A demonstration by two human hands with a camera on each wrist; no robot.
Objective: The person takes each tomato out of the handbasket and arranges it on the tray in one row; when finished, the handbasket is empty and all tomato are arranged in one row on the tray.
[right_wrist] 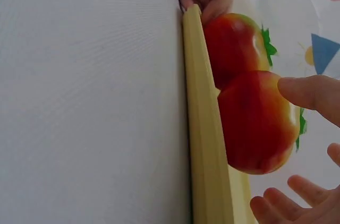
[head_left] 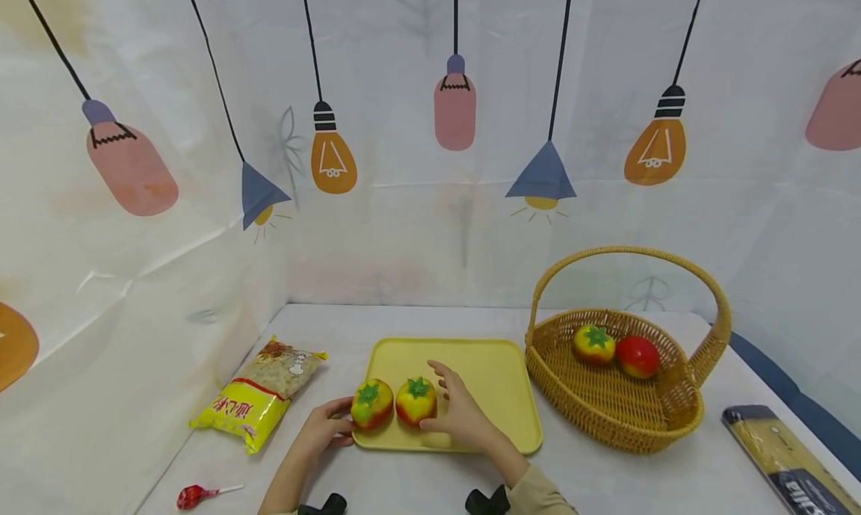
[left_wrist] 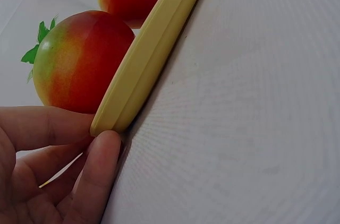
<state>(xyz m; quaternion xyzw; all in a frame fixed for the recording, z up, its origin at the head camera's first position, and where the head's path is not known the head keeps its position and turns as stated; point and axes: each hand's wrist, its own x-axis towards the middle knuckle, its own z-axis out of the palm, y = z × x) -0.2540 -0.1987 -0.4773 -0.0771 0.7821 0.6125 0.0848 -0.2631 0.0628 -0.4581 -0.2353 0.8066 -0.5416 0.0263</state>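
Two hands work at a yellow, shallow, rectangular tray (head_left: 494, 380) on a white-covered table (head_left: 403, 492). On the tray's left portion, near its front rim, stand a left round red-and-yellow fruit, green-crowned and smooth (head_left: 372, 405), and a matching right red-and-yellow fruit (head_left: 415, 403), just beside one another. Both crowns face up, probably because the fruits sit steadily on their bases; the raised rim presumably limits rolling.

The left hand (head_left: 326, 429) pinches the tray's near-left corner, digits on either side of the edge, a grip that would steady it; whether a finger also touches the left fruit cannot be told. The right hand (head_left: 460, 414), over the tray, grasps nothing: its fingers are spread and gently curved, the thumb at the right fruit, contact uncertain. This spacing seems suited to a rounded body.

To the tray's right is a tan wicker basket with an arched handle (head_left: 592, 403), containing a green-crowned red-and-yellow fruit (head_left: 593, 344) and a glossy red round fruit (head_left: 638, 356); its wall likely keeps them together. Farther right of the tray lies a flat gold-and-dark packet (head_left: 787, 448). Left of the tray lie a yellow-and-clear plastic food bag (head_left: 265, 388) and, nearer the viewer, a red-wrapped lollipop with a white stick (head_left: 191, 497).
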